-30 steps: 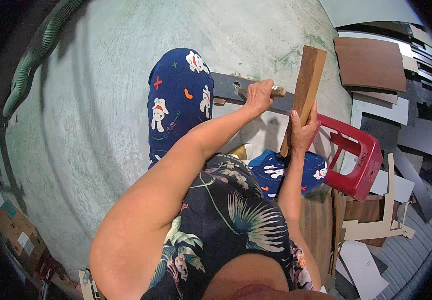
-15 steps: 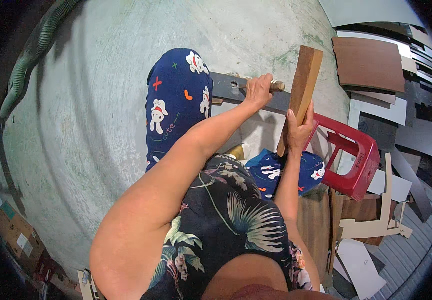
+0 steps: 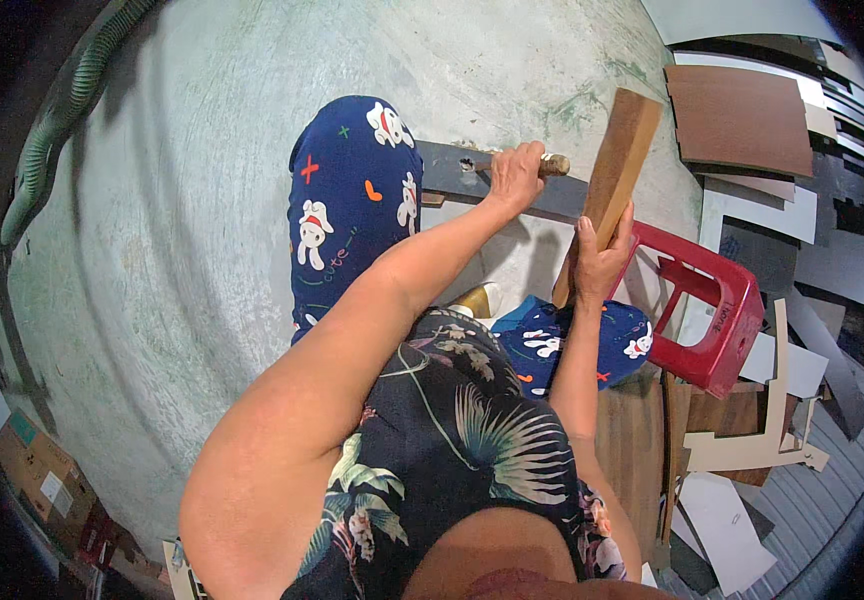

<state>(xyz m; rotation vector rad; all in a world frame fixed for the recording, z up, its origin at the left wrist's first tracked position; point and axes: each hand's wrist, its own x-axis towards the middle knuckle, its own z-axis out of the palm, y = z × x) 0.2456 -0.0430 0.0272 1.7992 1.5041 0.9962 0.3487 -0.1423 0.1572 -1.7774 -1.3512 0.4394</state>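
Note:
My left hand (image 3: 517,178) is closed around the wooden handle of a chisel (image 3: 555,165), whose butt sticks out to the right of my fist. The chisel's other end points left, toward a small rough hole in a dark grey board (image 3: 562,195). My right hand (image 3: 603,262) grips a thick brown bar of wood (image 3: 620,150) near its lower end. The bar stands tilted, its upper end leaning away and to the right, apart from the chisel's butt. My left fingers hide the middle of the chisel.
A red plastic stool (image 3: 722,330) stands to the right of my right hand. Board offcuts (image 3: 742,120) are piled along the right side. A ridged green hose (image 3: 77,95) runs at the far left, and a cardboard box (image 3: 42,475) sits lower left.
The upper end of the wooden bar has swung a little to the right, away from the chisel. My left hand has stayed nearly in place on the handle.

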